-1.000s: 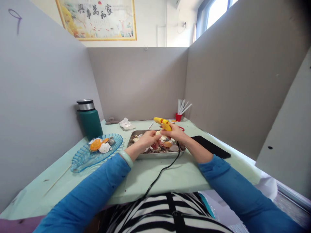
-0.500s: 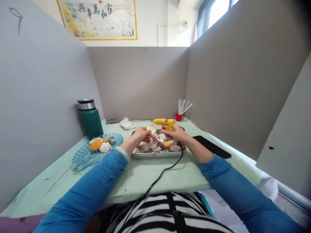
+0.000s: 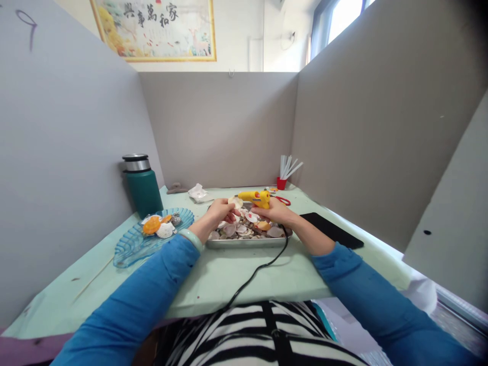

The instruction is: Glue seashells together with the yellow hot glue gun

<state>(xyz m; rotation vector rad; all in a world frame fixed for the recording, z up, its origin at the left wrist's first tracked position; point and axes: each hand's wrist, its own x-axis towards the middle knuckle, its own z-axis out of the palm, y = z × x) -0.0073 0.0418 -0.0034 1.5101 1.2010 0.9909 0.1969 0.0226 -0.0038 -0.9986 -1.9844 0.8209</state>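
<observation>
My left hand (image 3: pixel 224 211) pinches a pale cream shell (image 3: pixel 235 202) above the left part of a metal tray (image 3: pixel 247 244). In my right hand (image 3: pixel 272 209) is a yellow glue gun (image 3: pixel 254 197), its nozzle pointing left and close to the shell; whether they touch is hard to tell. Below both hands the tray holds many shells and small stones, among them an orange shell (image 3: pixel 262 225). A black cord (image 3: pixel 254 274) runs from the glue gun over the tray's edge and down the table.
Left on the table (image 3: pixel 229 279) are a blue shell-shaped dish (image 3: pixel 131 246) with shells, a green bottle (image 3: pixel 144 193) and a thin stick (image 3: pixel 93 279). Farther back are white paper (image 3: pixel 197 192), red scissors (image 3: pixel 283 201) and a red cup (image 3: pixel 281 183) of glue sticks. A black mat (image 3: pixel 331 230) lies right.
The glue gun has moved left and slightly down, its nozzle now close to the shell. My left hand and the shell have shifted slightly left.
</observation>
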